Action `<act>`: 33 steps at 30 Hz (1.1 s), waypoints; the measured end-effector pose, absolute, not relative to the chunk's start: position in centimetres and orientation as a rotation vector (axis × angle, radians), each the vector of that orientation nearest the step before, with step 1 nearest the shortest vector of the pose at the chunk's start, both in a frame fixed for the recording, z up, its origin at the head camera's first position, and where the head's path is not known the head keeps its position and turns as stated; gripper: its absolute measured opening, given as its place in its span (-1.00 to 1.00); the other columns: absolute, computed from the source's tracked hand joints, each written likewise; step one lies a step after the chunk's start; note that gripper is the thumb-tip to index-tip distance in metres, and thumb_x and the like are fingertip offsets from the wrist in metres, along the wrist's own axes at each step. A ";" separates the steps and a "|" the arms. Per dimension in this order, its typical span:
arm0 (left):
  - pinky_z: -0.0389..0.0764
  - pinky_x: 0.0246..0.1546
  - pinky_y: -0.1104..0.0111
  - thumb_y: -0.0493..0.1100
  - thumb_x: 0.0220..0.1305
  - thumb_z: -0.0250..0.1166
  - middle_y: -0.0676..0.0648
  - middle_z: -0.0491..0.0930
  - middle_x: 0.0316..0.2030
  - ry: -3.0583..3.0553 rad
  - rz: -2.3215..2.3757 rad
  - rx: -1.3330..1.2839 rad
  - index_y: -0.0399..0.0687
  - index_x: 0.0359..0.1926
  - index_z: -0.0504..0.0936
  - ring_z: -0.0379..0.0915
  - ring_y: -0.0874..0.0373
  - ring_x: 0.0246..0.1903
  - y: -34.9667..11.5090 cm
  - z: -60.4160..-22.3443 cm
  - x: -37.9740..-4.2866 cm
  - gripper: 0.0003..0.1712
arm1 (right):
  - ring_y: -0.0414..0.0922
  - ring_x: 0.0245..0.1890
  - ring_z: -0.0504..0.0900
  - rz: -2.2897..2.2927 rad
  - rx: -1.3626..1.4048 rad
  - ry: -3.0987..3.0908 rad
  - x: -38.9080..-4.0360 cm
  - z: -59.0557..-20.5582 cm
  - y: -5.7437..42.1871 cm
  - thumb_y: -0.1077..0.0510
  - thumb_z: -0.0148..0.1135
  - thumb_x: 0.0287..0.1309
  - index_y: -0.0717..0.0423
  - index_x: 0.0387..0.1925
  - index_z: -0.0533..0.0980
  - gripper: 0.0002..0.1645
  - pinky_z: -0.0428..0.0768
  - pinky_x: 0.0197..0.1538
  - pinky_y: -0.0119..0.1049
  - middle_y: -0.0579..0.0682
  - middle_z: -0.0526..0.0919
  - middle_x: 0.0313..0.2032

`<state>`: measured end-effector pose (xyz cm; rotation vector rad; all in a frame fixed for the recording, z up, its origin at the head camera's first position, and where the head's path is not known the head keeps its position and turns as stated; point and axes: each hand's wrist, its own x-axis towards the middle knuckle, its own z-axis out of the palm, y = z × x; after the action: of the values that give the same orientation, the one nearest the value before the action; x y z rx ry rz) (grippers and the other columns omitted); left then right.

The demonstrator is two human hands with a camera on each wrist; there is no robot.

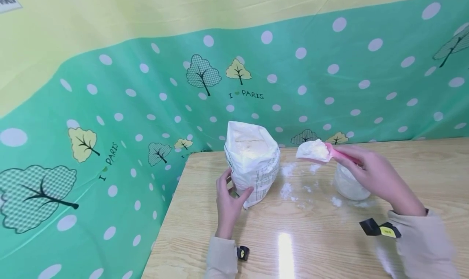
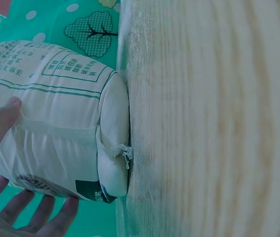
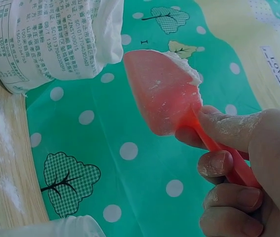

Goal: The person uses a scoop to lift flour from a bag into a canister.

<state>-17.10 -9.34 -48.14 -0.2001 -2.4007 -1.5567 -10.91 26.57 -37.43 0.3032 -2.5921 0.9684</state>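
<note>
A white bag of flour (image 1: 256, 169) stands upright on the table with its top open and white powder inside. My left hand (image 1: 229, 201) holds the bag low on its left side, thumb in front and fingers curved round the side. In the left wrist view the thumb lies on the printed front of the bag (image 2: 56, 113). My right hand (image 1: 370, 173) grips the handle of a pink scoop (image 3: 164, 94), heaped with white flour (image 1: 314, 150). The scoop is raised between the bag and a clear jar (image 1: 349, 185), which the hand partly covers.
Flour patches (image 1: 287, 189) lie scattered on the wooden table (image 1: 311, 230) between bag and jar. A green and yellow printed cloth (image 1: 293, 87) hangs behind and to the left of the table. Black straps (image 1: 379, 228) are near both sleeves.
</note>
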 end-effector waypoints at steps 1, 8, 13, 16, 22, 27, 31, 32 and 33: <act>0.60 0.18 0.21 0.03 0.02 0.56 -0.01 0.29 0.27 -2.401 -1.562 -0.201 0.12 0.42 0.22 0.32 -0.03 0.28 -9.3 -48.2 -17.1 0.00 | 0.22 0.03 0.63 0.970 0.292 -2.597 -10.8 -37.4 26.7 0.10 0.19 0.38 0.14 0.16 0.58 -0.61 0.62 0.00 0.10 0.22 0.66 0.06; 0.61 0.17 0.19 0.03 0.00 0.57 -0.02 0.30 0.27 -2.395 -1.564 -0.189 0.09 0.42 0.24 0.33 -0.02 0.27 -9.4 -48.1 -17.1 0.01 | 0.25 0.05 0.60 0.949 0.256 -2.593 -10.4 -37.6 27.5 0.12 0.24 0.34 0.14 0.16 0.58 -0.60 0.67 0.00 -0.12 0.26 0.63 0.10; 0.62 0.15 0.15 0.03 0.00 0.57 -0.04 0.31 0.26 -2.379 -1.549 -0.201 0.05 0.41 0.25 0.35 -0.06 0.25 -9.4 -48.1 -17.1 0.00 | 0.23 0.06 0.60 0.952 0.215 -2.612 -10.3 -37.6 27.9 0.09 0.25 0.34 0.11 0.17 0.58 -0.59 0.63 0.00 -0.51 0.23 0.63 0.11; 0.62 0.15 0.15 0.03 0.00 0.57 -0.05 0.31 0.26 -2.379 -1.546 -0.209 0.06 0.41 0.25 0.35 -0.07 0.25 -9.4 -48.1 -17.2 0.00 | 0.23 0.05 0.61 0.945 0.216 -2.626 -10.2 -37.6 28.3 0.06 0.24 0.34 0.12 0.17 0.58 -0.57 0.52 -0.06 -0.71 0.23 0.62 0.12; 0.61 0.16 0.16 0.01 -0.02 0.58 -0.06 0.31 0.26 -2.381 -1.553 -0.216 0.08 0.42 0.24 0.34 -0.07 0.26 -9.3 -48.1 -17.3 0.01 | 0.24 0.01 0.61 0.925 0.219 -2.633 -9.9 -37.7 29.1 0.04 0.23 0.35 0.14 0.17 0.58 -0.56 0.33 -0.16 -0.86 0.25 0.63 0.11; 0.61 0.18 0.13 0.02 -0.01 0.58 -0.07 0.31 0.26 -2.385 -1.547 -0.207 0.04 0.41 0.24 0.35 -0.07 0.26 -9.3 -48.1 -17.2 0.02 | 0.24 -0.03 0.62 0.904 0.226 -2.624 -9.8 -37.8 29.3 0.06 0.23 0.35 0.20 0.13 0.59 -0.58 0.32 -0.18 -0.87 0.28 0.65 0.06; 0.60 0.18 0.12 0.03 -0.02 0.59 -0.07 0.30 0.27 -2.379 -1.561 -0.200 0.05 0.41 0.25 0.34 -0.08 0.26 -9.3 -48.0 -17.1 0.02 | 0.24 -0.03 0.62 0.894 0.233 -2.622 -9.8 -37.8 29.5 0.07 0.23 0.35 0.18 0.13 0.60 -0.60 0.35 -0.19 -0.85 0.27 0.64 0.07; 0.60 0.18 0.12 0.02 -0.02 0.59 -0.07 0.30 0.27 -2.378 -1.564 -0.200 0.06 0.41 0.25 0.34 -0.07 0.26 -9.3 -48.0 -17.1 0.02 | 0.24 -0.03 0.62 0.897 0.230 -2.624 -9.7 -37.8 29.6 0.08 0.23 0.35 0.18 0.13 0.59 -0.60 0.35 -0.19 -0.85 0.28 0.64 0.08; 0.60 0.18 0.12 0.01 -0.03 0.59 -0.07 0.31 0.27 -2.378 -1.564 -0.200 0.06 0.41 0.25 0.34 -0.07 0.26 -9.3 -48.0 -17.2 0.02 | 0.25 -0.04 0.63 0.892 0.230 -2.625 -9.7 -37.8 29.7 0.08 0.24 0.35 0.18 0.14 0.59 -0.60 0.36 -0.20 -0.84 0.28 0.64 0.08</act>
<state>-17.16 -9.32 -48.00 -0.2003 -2.3780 -1.5640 -9.71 29.73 -37.84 0.2300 -2.6248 0.8919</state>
